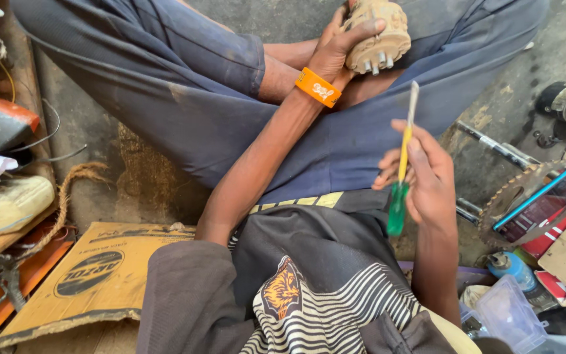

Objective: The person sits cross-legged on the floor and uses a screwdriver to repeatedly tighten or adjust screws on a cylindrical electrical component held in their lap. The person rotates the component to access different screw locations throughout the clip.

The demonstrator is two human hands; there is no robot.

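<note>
Left hand point(335, 49) on tan part point(378, 36) (dusty), right hand point(427, 177) around screwdriver point(402, 164)

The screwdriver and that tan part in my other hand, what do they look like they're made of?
Screwdriver: handle looks like translucent plastic, yellow over green and glossy; the shaft looks like bare, dull grey metal. Tan part: probably moulded plastic or resin, matt and dusty, with small silvery metal pins sticking out.

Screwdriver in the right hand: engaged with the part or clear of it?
Clear. The screwdriver points upward in the right hand, apart from the tan part.
</note>
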